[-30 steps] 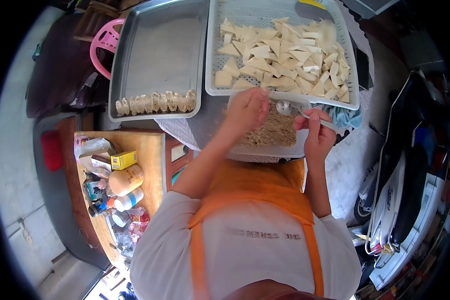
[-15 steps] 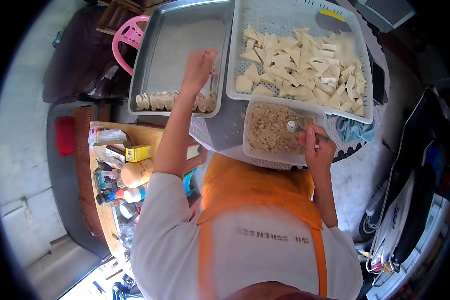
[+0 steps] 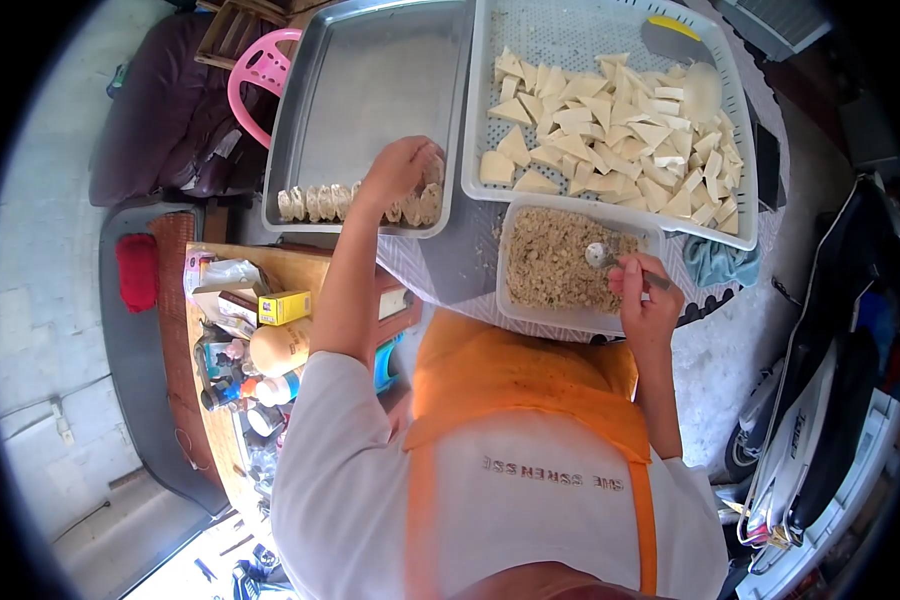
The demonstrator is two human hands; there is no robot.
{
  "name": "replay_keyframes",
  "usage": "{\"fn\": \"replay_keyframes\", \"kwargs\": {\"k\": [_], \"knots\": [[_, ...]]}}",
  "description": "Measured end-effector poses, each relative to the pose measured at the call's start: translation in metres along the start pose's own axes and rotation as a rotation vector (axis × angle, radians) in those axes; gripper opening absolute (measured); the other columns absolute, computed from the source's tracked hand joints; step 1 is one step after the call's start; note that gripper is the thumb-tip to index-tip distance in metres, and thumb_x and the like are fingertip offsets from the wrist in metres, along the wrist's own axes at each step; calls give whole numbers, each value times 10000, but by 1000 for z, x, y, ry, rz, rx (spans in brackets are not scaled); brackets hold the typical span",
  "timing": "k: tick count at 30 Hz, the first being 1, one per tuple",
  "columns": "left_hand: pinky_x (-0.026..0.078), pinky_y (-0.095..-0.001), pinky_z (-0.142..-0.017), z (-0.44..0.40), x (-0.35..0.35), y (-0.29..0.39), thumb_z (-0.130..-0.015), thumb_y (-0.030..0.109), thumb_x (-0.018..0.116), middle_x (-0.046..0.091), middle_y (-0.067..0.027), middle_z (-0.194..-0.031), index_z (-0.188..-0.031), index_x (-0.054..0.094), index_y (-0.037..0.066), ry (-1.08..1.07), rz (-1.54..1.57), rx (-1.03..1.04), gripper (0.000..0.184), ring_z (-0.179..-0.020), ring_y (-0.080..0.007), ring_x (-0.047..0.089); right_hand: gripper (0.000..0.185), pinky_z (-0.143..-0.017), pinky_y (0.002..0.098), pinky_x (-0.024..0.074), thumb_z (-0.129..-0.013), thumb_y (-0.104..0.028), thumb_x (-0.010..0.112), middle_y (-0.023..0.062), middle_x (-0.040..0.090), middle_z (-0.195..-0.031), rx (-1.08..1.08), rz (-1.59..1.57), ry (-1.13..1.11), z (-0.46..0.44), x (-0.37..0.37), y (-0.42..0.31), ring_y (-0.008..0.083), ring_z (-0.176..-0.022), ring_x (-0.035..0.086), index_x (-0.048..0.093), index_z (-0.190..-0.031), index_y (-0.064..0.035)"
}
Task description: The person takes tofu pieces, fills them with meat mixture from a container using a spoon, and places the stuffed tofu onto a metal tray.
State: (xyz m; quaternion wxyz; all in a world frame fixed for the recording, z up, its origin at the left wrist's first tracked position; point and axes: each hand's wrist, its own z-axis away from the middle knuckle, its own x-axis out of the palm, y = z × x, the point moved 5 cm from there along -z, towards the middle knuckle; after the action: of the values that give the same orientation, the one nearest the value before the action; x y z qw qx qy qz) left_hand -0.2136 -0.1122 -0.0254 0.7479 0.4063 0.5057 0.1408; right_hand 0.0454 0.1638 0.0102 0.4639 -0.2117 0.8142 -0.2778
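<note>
My left hand point(image 3: 398, 172) is closed over the right end of a row of filling-coated tofu pieces point(image 3: 315, 203) along the near edge of a metal tray point(image 3: 370, 80). A pale, coated piece point(image 3: 433, 173) shows at its fingertips, partly hidden by them. My right hand point(image 3: 647, 300) grips a metal spoon point(image 3: 599, 254) by its handle. The spoon's bowl rests over crumbly, brownish minced filling point(image 3: 555, 260) in a clear plastic tub point(image 3: 510, 300). Behind the tub, many cut tofu triangles point(image 3: 590, 130) lie in a white perforated basket point(image 3: 477, 120).
A scraper with a yellow handle point(image 3: 674, 27) lies in the basket's far right corner. Beside the tub is a blue-green cloth point(image 3: 720, 262). To the left are a pink chair point(image 3: 260, 75) and a wooden table point(image 3: 205, 400) crowded with bottles and boxes. A scooter point(image 3: 790, 440) stands at right.
My left hand has come down and nearer to me, onto the right end of the row. My right hand stays at the tub with the spoon. The view has shifted slightly.
</note>
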Motion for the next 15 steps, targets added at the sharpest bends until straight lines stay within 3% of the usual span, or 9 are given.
{"fn": "replay_keyframes", "kwargs": {"k": [2, 8, 15], "knots": [[475, -377, -683, 2, -1, 4, -926, 224, 490, 642, -169, -781, -962, 644, 14, -18, 63, -120, 263, -751, -296, 632, 196, -567, 240, 540, -939, -59, 522, 107, 659, -797, -2, -11, -2, 0, 0, -1, 137, -632, 649, 639, -881, 88], [471, -415, -661, -12, 0, 7, -932, 252, 472, 640, -186, -780, -877, 616, -2, 17, -171, 86, 296, -639, -341, 616, 200, -570, 241, 538, -939, -66, 523, 107, 662, -791, 42, 5, 16, 6, 2, 10, 136, -632, 652, 641, -885, 86], [474, -441, -700, -12, -8, 20, -924, 251, 477, 650, -177, -804, -892, 627, 19, 109, -272, 90, 278, -721, -366, 626, 194, -574, 238, 535, -942, -70, 517, 107, 660, -772, 21, 18, 16, 6, 1, 8, 134, -627, 649, 637, -906, 78]]}}
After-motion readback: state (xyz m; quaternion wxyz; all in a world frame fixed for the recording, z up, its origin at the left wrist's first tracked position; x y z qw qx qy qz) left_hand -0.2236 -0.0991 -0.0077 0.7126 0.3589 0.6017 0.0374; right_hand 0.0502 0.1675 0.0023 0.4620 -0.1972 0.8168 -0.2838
